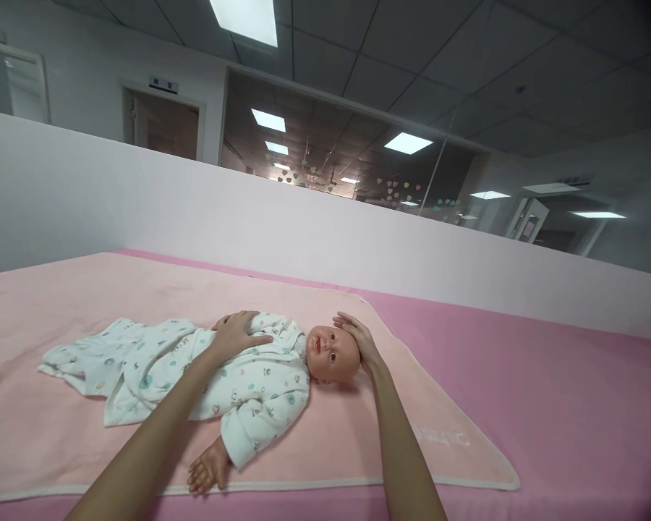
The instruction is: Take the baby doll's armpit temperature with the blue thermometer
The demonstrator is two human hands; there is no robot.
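A baby doll (333, 354) lies on its back, its bald head toward the right. It wears a white shirt (271, 391) and white trousers (81, 362), both printed with small coloured figures. My left hand (239, 336) rests flat on the doll's chest, fingers stretched out and thumb apart. My right hand (361, 339) lies against the top of the doll's head, its fingers extended along the far side. One doll hand (209, 467) sticks out of the near sleeve; the doll's other arm is partly hidden behind my left hand.
Under the doll is a peach blanket (325, 463) with a pale border, spread over a pink padded surface (521, 383). A white low wall (325, 239) runs along the back. Beyond it are a glass window (347, 159) and a door (168, 126).
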